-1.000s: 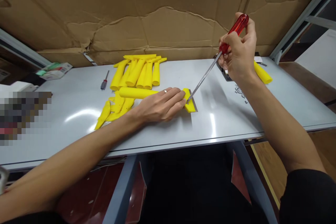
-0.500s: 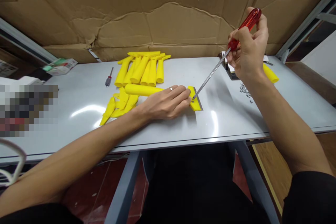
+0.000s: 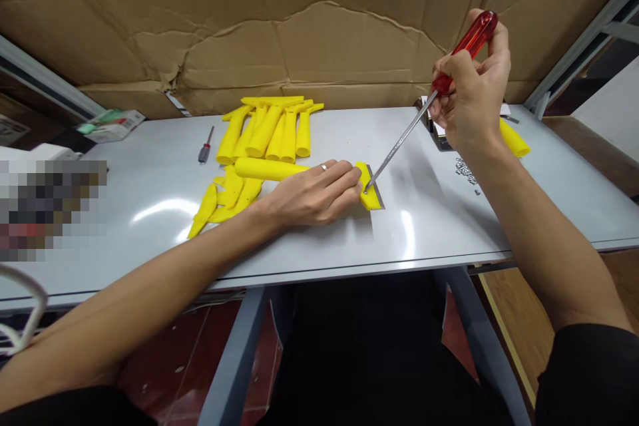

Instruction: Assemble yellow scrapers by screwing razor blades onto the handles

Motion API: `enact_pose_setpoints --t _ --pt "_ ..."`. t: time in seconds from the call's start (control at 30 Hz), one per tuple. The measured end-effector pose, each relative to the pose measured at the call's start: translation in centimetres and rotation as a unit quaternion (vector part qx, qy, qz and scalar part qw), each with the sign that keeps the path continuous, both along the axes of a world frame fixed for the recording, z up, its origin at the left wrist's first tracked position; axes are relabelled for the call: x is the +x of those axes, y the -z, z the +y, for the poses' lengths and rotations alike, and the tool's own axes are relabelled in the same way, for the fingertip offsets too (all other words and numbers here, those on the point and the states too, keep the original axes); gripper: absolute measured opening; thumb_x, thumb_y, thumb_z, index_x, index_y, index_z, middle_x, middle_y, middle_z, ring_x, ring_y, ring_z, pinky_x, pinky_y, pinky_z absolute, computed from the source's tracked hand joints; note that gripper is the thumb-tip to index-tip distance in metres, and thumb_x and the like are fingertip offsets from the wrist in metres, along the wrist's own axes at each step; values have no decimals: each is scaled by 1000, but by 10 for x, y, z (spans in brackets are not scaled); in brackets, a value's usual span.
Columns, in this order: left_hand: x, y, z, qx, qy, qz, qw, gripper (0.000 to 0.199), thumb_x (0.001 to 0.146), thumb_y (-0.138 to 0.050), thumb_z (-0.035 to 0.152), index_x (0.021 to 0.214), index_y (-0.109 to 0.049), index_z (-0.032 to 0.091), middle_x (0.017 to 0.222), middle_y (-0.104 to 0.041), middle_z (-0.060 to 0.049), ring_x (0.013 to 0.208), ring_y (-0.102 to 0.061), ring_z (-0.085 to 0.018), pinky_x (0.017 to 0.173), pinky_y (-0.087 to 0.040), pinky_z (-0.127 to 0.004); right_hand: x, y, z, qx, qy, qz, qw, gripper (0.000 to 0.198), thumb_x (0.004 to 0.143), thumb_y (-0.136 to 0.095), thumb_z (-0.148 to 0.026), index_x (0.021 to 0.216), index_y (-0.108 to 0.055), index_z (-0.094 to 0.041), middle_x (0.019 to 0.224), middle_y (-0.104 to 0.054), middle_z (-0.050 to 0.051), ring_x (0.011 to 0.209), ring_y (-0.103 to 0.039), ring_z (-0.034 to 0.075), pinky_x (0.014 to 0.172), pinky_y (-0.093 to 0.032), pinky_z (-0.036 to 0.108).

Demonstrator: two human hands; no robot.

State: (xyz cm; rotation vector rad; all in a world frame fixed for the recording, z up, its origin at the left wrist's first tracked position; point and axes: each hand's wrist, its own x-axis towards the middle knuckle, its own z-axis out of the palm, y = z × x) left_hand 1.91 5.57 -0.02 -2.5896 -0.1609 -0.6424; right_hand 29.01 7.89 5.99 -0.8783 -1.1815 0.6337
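A yellow scraper (image 3: 269,170) with a thin metal blade along its right end lies on the white table. My left hand (image 3: 317,194) is closed over its neck from above, hiding the middle of it. Up at the right, my right hand (image 3: 472,80) grips the red handle of a long screwdriver (image 3: 407,136). The shaft slants down to the left, and its tip meets a screw in the scraper's yellow head. Small loose screws (image 3: 465,172) lie in a pile on the table, left of my right forearm.
Several yellow handles (image 3: 272,130) are stacked at the back, with flat yellow pieces (image 3: 227,196) in front. A small screwdriver (image 3: 205,150) lies to their left. Another yellow handle (image 3: 514,140) is behind my right wrist. A cardboard wall (image 3: 309,46) closes off the back.
Both hands keep their hold, and the screwdriver tip remains at the screw. The red handle has tipped up very slightly; the whole view has shifted a little.
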Motion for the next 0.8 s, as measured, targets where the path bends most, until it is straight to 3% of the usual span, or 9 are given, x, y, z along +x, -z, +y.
enact_pose_setpoints --t 0.2,0.33,0.63,0.8 --pt "0 -3 0 74 7 -10 997 19 104 -50 9 91 -60 19 97 -73 -8 89 -67 -21 73 -60 -36 -3 -2 -1 9 -3 25 1000 50 87 -52 -21 133 -34 -30 71 -53 -10 41 -35 7 36 -22 24" --pt "1 -4 1 124 15 -21 992 19 105 -50 10 89 -59 18 92 -72 -7 86 -66 -20 71 -60 -34 -7 -2 0 22 11 55 998 49 83 -52 -22 128 -37 -31 65 -52 -13 38 -32 6 33 -19 22" --pt "4 -7 -1 134 22 -28 990 20 104 -51 8 89 -60 16 90 -72 -9 84 -65 -20 69 -59 -33 -4 -1 2 7 -5 73 997 49 77 -61 -24 120 -42 -37 69 -55 -11 40 -39 9 33 -20 25" --pt "4 -6 0 135 22 -16 990 21 105 -50 9 89 -60 16 89 -72 -9 85 -65 -20 69 -59 -33 -5 1 4 15 6 57 998 53 75 -61 -25 123 -41 -37 66 -52 -12 36 -33 9 32 -16 26"
